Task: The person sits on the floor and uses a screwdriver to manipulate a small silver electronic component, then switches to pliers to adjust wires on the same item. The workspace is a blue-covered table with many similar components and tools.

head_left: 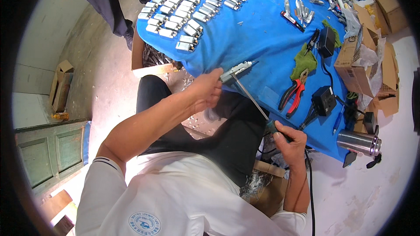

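My left hand (206, 89) is closed round one end of a slim silver-grey metal piece (238, 69) with a pointed tip. It holds the piece over the near edge of the blue-covered table (249, 35). My right hand (289, 142) grips the dark greenish handle of a tool with a long thin metal shaft (250, 97). The shaft slants up to the left, and its tip meets the underside of the metal piece. Whether this tool is a screwdriver or a soldering iron I cannot tell. A black cord (311, 183) hangs beside my right wrist.
Rows of small silver parts (192, 4) cover the table's far left. To the right lie red-handled pliers (294, 95), a green cloth (305, 62), black adapters (323, 100) and a steel flask (358, 143). Cardboard boxes (356, 65) flank the table. Another person's legs (103, 0) stand at upper left.
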`<act>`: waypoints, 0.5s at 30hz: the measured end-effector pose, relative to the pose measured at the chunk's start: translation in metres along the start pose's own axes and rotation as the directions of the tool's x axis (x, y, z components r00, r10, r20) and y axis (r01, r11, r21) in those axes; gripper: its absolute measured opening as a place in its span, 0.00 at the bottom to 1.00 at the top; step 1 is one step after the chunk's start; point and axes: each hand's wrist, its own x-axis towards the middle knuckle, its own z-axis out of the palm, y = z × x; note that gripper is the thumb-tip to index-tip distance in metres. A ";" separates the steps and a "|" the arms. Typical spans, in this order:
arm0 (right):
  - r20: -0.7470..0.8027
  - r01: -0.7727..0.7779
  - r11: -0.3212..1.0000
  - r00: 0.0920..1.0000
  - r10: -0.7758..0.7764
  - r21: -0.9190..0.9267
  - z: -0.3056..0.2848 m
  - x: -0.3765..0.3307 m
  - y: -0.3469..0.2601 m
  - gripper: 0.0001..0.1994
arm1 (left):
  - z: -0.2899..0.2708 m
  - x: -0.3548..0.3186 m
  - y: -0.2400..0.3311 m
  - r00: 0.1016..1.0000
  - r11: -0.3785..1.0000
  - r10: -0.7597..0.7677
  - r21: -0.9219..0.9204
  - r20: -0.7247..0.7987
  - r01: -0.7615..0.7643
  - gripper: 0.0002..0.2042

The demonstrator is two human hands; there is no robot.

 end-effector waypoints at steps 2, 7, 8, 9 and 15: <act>0.034 -0.145 0.976 0.989 0.141 0.164 -0.001 0.000 0.005 0.14 | 0.004 -0.002 0.001 0.999 1.000 0.006 0.010 -0.043 -0.005 0.24; 0.169 -0.399 0.709 0.912 0.374 0.582 0.005 0.006 0.009 0.15 | 0.005 -0.002 -0.001 0.997 0.999 0.023 0.034 -0.068 -0.021 0.24; 0.224 -0.424 0.634 0.900 0.373 0.647 0.007 0.005 0.014 0.15 | 0.003 -0.001 0.000 0.998 0.999 0.026 0.038 -0.063 -0.023 0.24; 0.221 -0.423 0.618 0.899 0.378 0.662 0.009 0.003 0.015 0.15 | 0.003 -0.001 0.001 0.998 0.999 0.028 0.042 -0.058 -0.026 0.24; -0.010 -0.243 0.930 0.967 0.256 0.276 0.022 -0.016 -0.005 0.14 | -0.001 0.006 -0.001 1.000 1.000 0.026 0.010 -0.011 -0.026 0.23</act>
